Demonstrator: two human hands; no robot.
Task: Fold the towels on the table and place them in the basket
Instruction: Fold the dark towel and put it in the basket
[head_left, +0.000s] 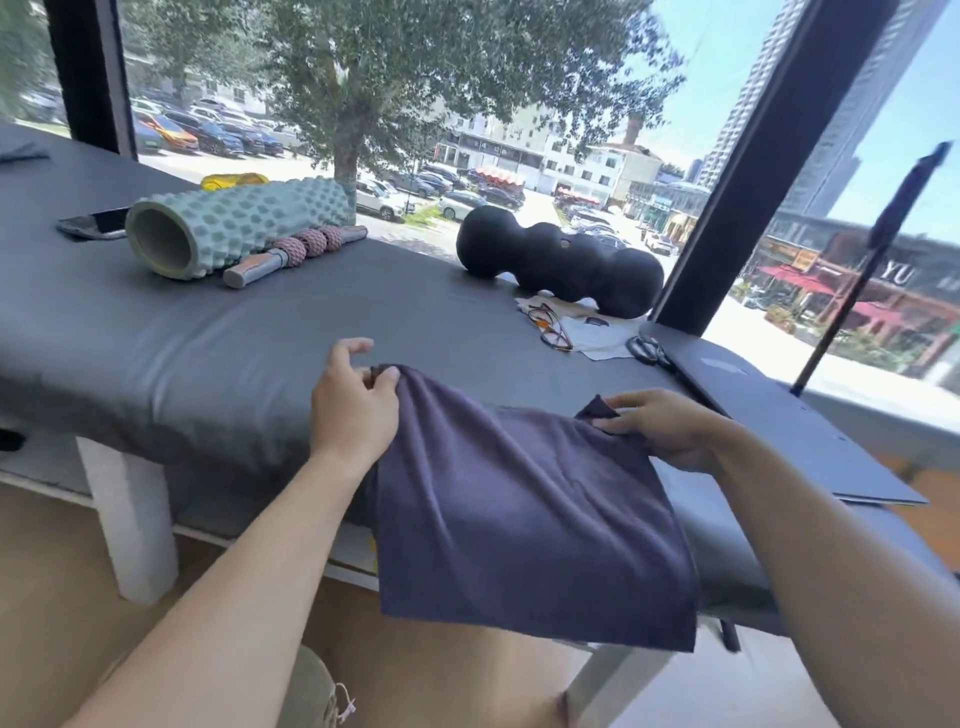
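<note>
A dark purple-grey towel (530, 509) hangs over the near edge of the grey padded table (260, 332), its lower half dangling below the tabletop. My left hand (353, 405) pinches the towel's upper left corner between thumb and fingers. My right hand (670, 431) grips the upper right corner, which sticks up in a small point. The top edge sags between the two hands. No basket is in view.
On the table stand a pale green foam roller (234, 223), a pink massage stick (296, 254), a phone (96, 223), a black peanut-shaped roller (561, 260), glasses (550, 325) on paper, scissors (649, 351) and a dark board (779, 415). Large windows lie behind.
</note>
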